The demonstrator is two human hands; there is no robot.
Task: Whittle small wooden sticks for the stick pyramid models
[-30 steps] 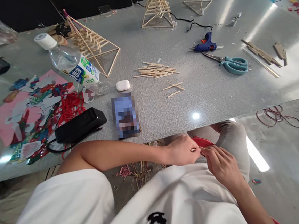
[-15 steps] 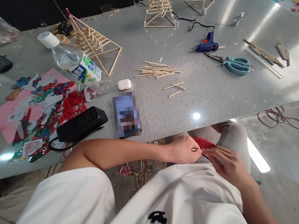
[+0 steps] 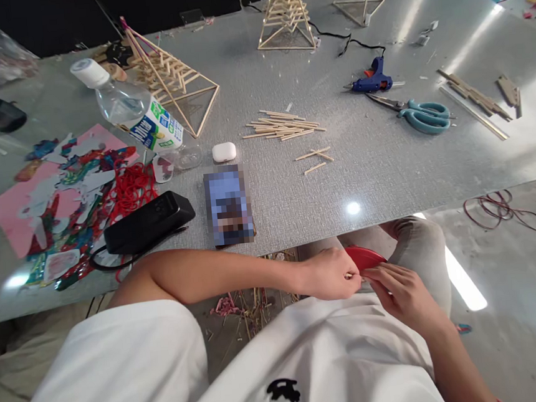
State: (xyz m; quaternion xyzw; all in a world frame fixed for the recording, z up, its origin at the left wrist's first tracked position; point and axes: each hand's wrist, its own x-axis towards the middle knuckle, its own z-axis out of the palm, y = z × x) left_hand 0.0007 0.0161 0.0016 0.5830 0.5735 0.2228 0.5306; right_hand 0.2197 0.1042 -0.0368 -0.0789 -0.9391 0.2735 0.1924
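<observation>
My left hand (image 3: 333, 273) is closed in a fist above my lap, beyond the table's near edge. A small pale end, like that of a thin wooden stick (image 3: 348, 276), shows within its curled fingers. Close against it, my right hand (image 3: 402, 290) has thumb and fingers pinched together at the left fist. What the right fingertips hold is hidden. Behind both hands lies a red, smooth, curved object (image 3: 365, 256), partly covered by them; its kind cannot be made out.
On the grey table (image 3: 286, 193) lie loose wooden sticks (image 3: 284, 126), scissors (image 3: 424, 116), a glue gun (image 3: 374, 79), a phone (image 3: 228, 206), a white earbud case (image 3: 224, 152) and a black device (image 3: 148, 223). A plastic bottle (image 3: 135, 109) stands near a stick pyramid (image 3: 175, 78). Red string (image 3: 133, 191) lies left.
The hands remain together over the lap, with the left fist turned very slightly and the right fingers shifted a little. The view has moved marginally; objects on the table stay where they were.
</observation>
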